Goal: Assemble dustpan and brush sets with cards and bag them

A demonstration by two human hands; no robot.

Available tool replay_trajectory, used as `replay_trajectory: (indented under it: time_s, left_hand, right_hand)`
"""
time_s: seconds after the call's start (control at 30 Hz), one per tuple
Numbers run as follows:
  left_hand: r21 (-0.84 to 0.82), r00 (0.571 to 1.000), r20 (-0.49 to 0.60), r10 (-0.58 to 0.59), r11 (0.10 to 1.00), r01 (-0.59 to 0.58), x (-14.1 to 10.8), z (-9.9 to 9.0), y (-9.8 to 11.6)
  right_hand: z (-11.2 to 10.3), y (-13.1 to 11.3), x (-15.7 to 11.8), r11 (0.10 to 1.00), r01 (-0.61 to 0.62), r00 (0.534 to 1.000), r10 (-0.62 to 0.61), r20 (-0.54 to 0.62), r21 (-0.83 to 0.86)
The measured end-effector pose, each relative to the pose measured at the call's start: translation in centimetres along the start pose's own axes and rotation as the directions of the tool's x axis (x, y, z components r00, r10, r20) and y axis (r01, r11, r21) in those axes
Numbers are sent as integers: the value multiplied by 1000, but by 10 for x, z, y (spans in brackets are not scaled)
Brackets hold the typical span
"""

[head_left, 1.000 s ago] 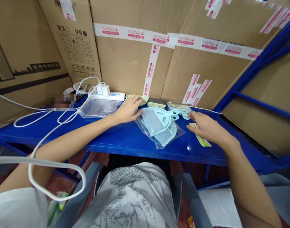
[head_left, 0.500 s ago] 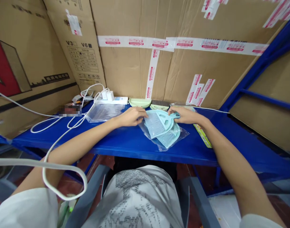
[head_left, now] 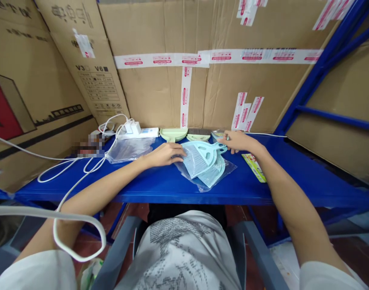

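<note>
Blue brush [head_left: 196, 160] lies beside the left hand [head_left: 168, 154], perhaps touching.

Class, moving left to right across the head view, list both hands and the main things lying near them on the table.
Clear plastic → left hand → blue brush → right hand → yellow-green card

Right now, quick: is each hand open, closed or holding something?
Left hand: loosely bent at the light-blue brush's bristle side; grip cannot be told.
Right hand: curled by that brush's handle; whether it holds it cannot be told.
</note>
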State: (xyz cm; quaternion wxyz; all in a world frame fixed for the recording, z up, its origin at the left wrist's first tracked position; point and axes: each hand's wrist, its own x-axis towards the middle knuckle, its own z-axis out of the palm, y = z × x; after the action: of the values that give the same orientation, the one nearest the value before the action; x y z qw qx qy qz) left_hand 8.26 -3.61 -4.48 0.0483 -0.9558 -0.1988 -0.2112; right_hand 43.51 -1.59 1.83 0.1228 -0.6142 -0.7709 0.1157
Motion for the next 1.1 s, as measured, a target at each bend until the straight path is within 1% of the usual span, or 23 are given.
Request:
replay_trajectory:
  time_s: [0.07,0.1,0.2,0.3,0.37,0.47,0.53,0.6,0.67,0.83,0.9,1.03,1.1]
  left_hand:
    - [-28,1000,-5,1,1000,-1,0,2,1]
    - [-40,1000,-5,0,999,0,0,2,2]
    - [-69,1000,-10,-14,998,13,1,4,9]
    - [-95,999,-24,-31,995,28,3,7,16]
    - [-106,998,-33,-47,993,44,4,11,19]
    - [-107,997,-34,-71,992,67,5,17,21]
    - [-105,996,-28,-81,992,77,5,19,22]
    - [-104,996,-18,-86,991,83,5,18,23]
    - [-104,996,-5,-85,991,84,5,15,24]
    - [-100,997,1,-81,992,80,4,10,24]
    - [-109,996,3,-85,990,85,4,9,23]
    - [-110,996,10,-87,990,87,4,9,22]
    - [-99,996,9,-84,992,84,4,9,22]
  right_hand:
    - [-3,-1,-7,988,-57,991,39,126,142]
    - [-3,-2,-10,976,-81,986,49,158,201]
    - [-5,-1,-15,950,-107,984,58,170,294]
    - [-8,2,-16,960,-135,979,91,182,246]
    - [-11,4,-17,974,-151,968,110,227,171]
    - [-15,7,-20,989,-129,942,100,321,71]
    - [-16,7,-22,991,-85,925,41,379,101]
    - [-15,6,-22,979,-39,909,-49,414,201]
    - [-11,3,-19,957,-22,911,-100,399,289]
    - [2,-3,-8,942,-53,960,-44,278,331]
    - [6,-4,-4,933,-38,970,-51,237,359]
    - [12,-1,0,925,12,966,-109,233,380]
    - [15,0,2,908,1,962,-115,246,419]
